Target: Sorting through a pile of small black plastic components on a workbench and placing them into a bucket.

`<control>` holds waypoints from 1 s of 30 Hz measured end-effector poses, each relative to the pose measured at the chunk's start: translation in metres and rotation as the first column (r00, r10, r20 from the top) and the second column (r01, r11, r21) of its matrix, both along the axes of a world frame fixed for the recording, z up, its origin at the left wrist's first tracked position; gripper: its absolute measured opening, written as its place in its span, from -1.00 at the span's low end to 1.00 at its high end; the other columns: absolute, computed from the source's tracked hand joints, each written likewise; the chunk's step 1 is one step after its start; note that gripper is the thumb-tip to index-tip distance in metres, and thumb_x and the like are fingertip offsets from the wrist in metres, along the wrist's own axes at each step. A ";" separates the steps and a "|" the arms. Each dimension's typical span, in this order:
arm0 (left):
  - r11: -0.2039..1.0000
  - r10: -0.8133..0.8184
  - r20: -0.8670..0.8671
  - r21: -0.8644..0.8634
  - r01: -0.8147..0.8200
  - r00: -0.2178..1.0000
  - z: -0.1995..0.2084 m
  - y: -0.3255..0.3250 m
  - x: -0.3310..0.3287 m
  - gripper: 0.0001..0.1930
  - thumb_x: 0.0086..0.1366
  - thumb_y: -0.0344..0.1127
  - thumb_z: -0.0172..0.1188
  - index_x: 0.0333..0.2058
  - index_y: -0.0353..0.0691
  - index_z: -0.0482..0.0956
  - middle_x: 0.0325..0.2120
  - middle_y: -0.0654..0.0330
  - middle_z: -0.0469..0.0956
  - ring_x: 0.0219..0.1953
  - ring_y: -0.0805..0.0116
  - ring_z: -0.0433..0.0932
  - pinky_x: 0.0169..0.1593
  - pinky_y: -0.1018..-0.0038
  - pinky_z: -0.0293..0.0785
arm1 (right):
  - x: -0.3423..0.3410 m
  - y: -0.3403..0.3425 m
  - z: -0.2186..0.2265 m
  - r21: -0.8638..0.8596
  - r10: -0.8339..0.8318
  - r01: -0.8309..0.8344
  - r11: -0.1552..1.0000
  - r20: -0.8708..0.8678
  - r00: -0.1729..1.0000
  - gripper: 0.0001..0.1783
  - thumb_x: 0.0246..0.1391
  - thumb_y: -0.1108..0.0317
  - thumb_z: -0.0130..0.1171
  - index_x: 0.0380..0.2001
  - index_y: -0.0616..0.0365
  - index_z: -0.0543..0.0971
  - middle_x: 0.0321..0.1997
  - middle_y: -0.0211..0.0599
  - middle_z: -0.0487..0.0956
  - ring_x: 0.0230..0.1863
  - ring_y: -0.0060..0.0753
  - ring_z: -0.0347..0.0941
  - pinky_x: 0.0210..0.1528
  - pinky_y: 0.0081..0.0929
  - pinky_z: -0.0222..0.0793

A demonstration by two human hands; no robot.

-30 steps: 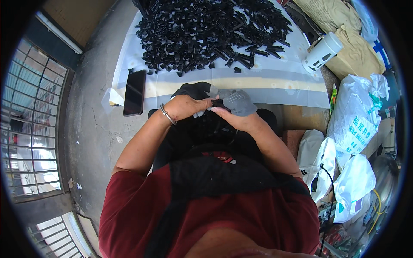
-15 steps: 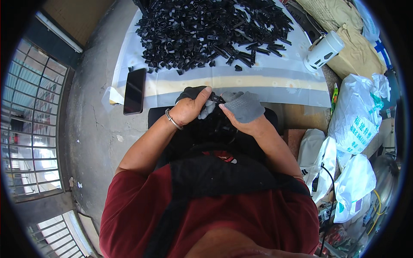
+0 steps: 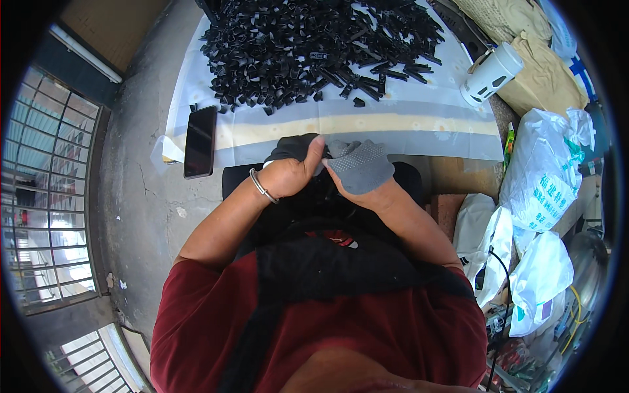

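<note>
My left hand (image 3: 293,169), in a dark glove that leaves the thumb bare, is closed at the table's near edge, its thumb pointing up. Pressed against it is my right hand (image 3: 360,169), in a grey dotted glove, fingers curled inward. Between them they grip a small black plastic part, now almost wholly hidden by fingers and gloves. Both hands are over my lap, just short of the cloth-covered table (image 3: 419,134). A large heap of similar black plastic parts (image 3: 282,59) lies beyond them, with longer strips at its right side.
A dark phone (image 3: 200,141) lies at the table's left edge. On the right edge stands a white tumbler (image 3: 491,75). White plastic bags (image 3: 537,177) and brown sacks (image 3: 544,72) crowd the right side. A barred window (image 3: 56,190) is on the left.
My hands have drawn closer together and shifted slightly left. The black part that showed between the fingertips is now mostly covered. The view has shifted slightly.
</note>
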State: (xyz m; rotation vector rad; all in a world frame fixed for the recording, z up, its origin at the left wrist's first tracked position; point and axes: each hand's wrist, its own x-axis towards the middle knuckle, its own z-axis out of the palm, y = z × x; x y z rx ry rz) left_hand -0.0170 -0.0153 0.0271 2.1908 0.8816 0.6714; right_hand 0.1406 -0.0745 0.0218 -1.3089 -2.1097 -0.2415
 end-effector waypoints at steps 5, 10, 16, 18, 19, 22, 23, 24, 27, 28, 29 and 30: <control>0.985 -0.090 -0.251 0.123 0.124 0.964 -0.009 0.011 -0.007 -0.68 0.25 -0.22 -0.16 -0.48 -0.33 0.47 -0.55 -0.05 0.48 -0.43 -0.02 0.46 -0.34 0.21 0.36 | -0.002 0.005 -0.032 -0.120 0.075 -0.098 0.988 -0.181 0.981 -0.73 -0.04 0.18 0.08 -0.37 0.17 0.52 -0.38 -0.19 0.52 -0.33 -0.05 0.41 -0.29 -0.20 0.30; 0.966 -0.062 -0.625 0.158 0.204 0.778 0.001 0.034 0.003 -0.71 0.18 -0.17 -0.06 -0.33 -0.29 0.48 -0.46 -0.04 0.49 -0.42 0.03 0.49 -0.32 0.24 0.39 | 0.046 0.036 -0.007 -0.362 -0.233 0.227 0.904 0.028 0.972 -0.71 0.02 0.15 -0.03 -0.41 0.16 0.51 -0.40 -0.10 0.50 -0.31 -0.03 0.41 -0.27 -0.18 0.32; 0.868 0.116 -0.309 0.493 0.054 0.944 -0.020 0.072 0.089 -0.77 0.15 -0.28 -0.09 -0.26 -0.14 0.49 -0.36 0.02 0.53 -0.32 0.13 0.53 -0.27 0.30 0.43 | 0.084 0.096 -0.011 -0.255 -0.416 0.463 0.849 0.219 0.883 -0.77 -0.03 0.21 0.03 -0.40 0.11 0.54 -0.36 -0.10 0.50 -0.29 -0.03 0.41 -0.24 -0.18 0.33; 0.896 0.144 -0.394 0.441 0.049 0.908 -0.019 0.080 0.102 -0.76 0.14 -0.31 -0.10 -0.25 -0.11 0.50 -0.35 0.04 0.53 -0.30 0.15 0.53 -0.27 0.30 0.44 | 0.087 0.097 -0.019 -0.230 -0.402 0.444 0.866 0.209 0.892 -0.78 -0.04 0.21 0.04 -0.41 0.11 0.54 -0.36 -0.08 0.50 -0.29 -0.03 0.41 -0.25 -0.18 0.33; 0.872 0.169 -0.397 0.486 0.051 0.902 -0.024 0.082 0.105 -0.76 0.13 -0.32 -0.11 -0.26 -0.12 0.50 -0.35 0.05 0.53 -0.32 0.15 0.54 -0.28 0.30 0.44 | 0.088 0.097 -0.022 -0.205 -0.384 0.422 0.883 0.199 0.902 -0.78 -0.06 0.22 0.06 -0.41 0.11 0.54 -0.36 -0.07 0.50 -0.30 -0.03 0.41 -0.25 -0.17 0.32; 0.853 0.169 -0.426 0.515 0.085 0.889 -0.029 0.082 0.100 -0.78 0.11 -0.31 -0.07 -0.31 -0.14 0.52 -0.37 0.07 0.53 -0.35 0.15 0.54 -0.29 0.32 0.44 | 0.091 0.085 -0.028 -0.169 -0.417 0.435 0.885 0.132 0.899 -0.79 -0.08 0.24 0.07 -0.43 0.13 0.53 -0.38 -0.06 0.49 -0.31 -0.03 0.41 -0.27 -0.17 0.32; 0.855 0.171 -0.385 0.515 0.058 0.907 -0.030 0.078 0.094 -0.78 0.08 -0.30 -0.03 -0.31 -0.15 0.52 -0.39 0.06 0.53 -0.36 0.15 0.54 -0.29 0.33 0.44 | 0.090 0.079 -0.030 -0.160 -0.462 0.469 0.869 0.076 0.883 -0.80 -0.08 0.25 0.06 -0.44 0.15 0.52 -0.40 -0.06 0.49 -0.32 -0.03 0.41 -0.28 -0.18 0.32; 0.858 0.174 -0.343 0.513 0.029 0.923 -0.027 0.073 0.087 -0.78 0.05 -0.29 0.01 -0.32 -0.16 0.52 -0.41 0.05 0.53 -0.36 0.14 0.54 -0.30 0.34 0.44 | 0.088 0.071 -0.030 -0.163 -0.463 0.469 0.868 0.075 0.883 -0.80 -0.08 0.25 0.06 -0.44 0.15 0.52 -0.40 -0.06 0.49 -0.32 -0.03 0.41 -0.28 -0.18 0.32; 0.905 0.195 -0.179 0.412 -0.106 0.964 -0.032 0.068 0.070 -0.73 -0.01 -0.27 0.08 -0.30 -0.21 0.51 -0.43 0.01 0.52 -0.38 0.12 0.53 -0.29 0.35 0.44 | 0.080 0.051 -0.032 -0.078 -0.397 0.389 0.918 -0.137 0.908 -0.81 -0.08 0.30 0.05 -0.45 0.20 0.51 -0.43 -0.09 0.48 -0.36 -0.02 0.40 -0.31 -0.20 0.32; 0.948 0.215 -0.131 0.265 -0.175 0.968 -0.029 0.064 0.065 -0.72 -0.02 -0.27 0.08 -0.29 -0.23 0.50 -0.42 0.00 0.51 -0.39 0.11 0.52 -0.29 0.35 0.44 | 0.074 0.047 -0.036 0.002 -0.286 0.293 0.956 -0.223 0.932 -0.81 -0.09 0.32 0.05 -0.44 0.22 0.51 -0.44 -0.10 0.48 -0.37 -0.03 0.41 -0.33 -0.20 0.31; 0.957 0.221 -0.146 0.221 -0.185 0.964 -0.031 0.061 0.060 -0.74 0.06 -0.24 0.02 -0.29 -0.20 0.49 -0.43 0.01 0.51 -0.43 0.14 0.52 -0.30 0.37 0.42 | 0.067 0.043 -0.038 0.090 -0.164 0.198 0.976 -0.297 0.941 -0.81 -0.10 0.34 0.05 -0.43 0.23 0.51 -0.44 -0.12 0.47 -0.39 -0.05 0.41 -0.34 -0.21 0.31; 0.956 0.226 -0.144 0.224 -0.190 0.964 -0.026 0.057 0.051 -0.74 0.06 -0.24 0.02 -0.29 -0.20 0.49 -0.43 0.01 0.51 -0.43 0.14 0.52 -0.30 0.37 0.42 | 0.056 0.037 -0.032 0.094 -0.158 0.193 0.977 -0.296 0.942 -0.81 -0.10 0.34 0.05 -0.43 0.23 0.51 -0.44 -0.12 0.47 -0.39 -0.05 0.41 -0.34 -0.21 0.31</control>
